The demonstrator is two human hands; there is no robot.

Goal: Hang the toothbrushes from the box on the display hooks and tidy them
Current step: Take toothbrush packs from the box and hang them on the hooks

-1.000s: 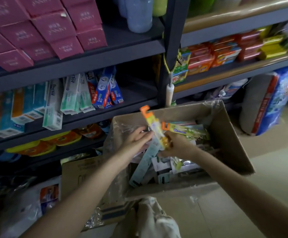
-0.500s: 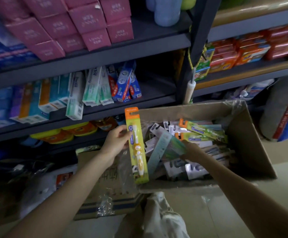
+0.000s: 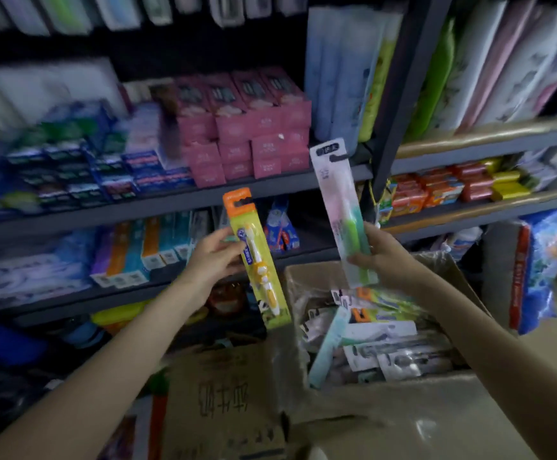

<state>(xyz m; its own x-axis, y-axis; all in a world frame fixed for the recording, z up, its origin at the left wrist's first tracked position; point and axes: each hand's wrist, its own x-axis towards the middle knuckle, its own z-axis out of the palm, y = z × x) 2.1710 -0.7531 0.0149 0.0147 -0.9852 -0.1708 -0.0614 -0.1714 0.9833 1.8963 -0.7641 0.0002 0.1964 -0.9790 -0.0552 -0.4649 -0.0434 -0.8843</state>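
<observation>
While above the box (image 3: 403,413), left hand (image 3: 212,257) gripping yellow toothbrush pack (image 3: 257,257), right hand (image 3: 381,257) green toothbrush pack (image 3: 340,207).

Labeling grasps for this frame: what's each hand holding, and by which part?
Left hand grips the orange-topped yellow toothbrush pack at mid-length, by its left edge. Right hand grips the pale green-handled toothbrush pack at its lower half.
</observation>
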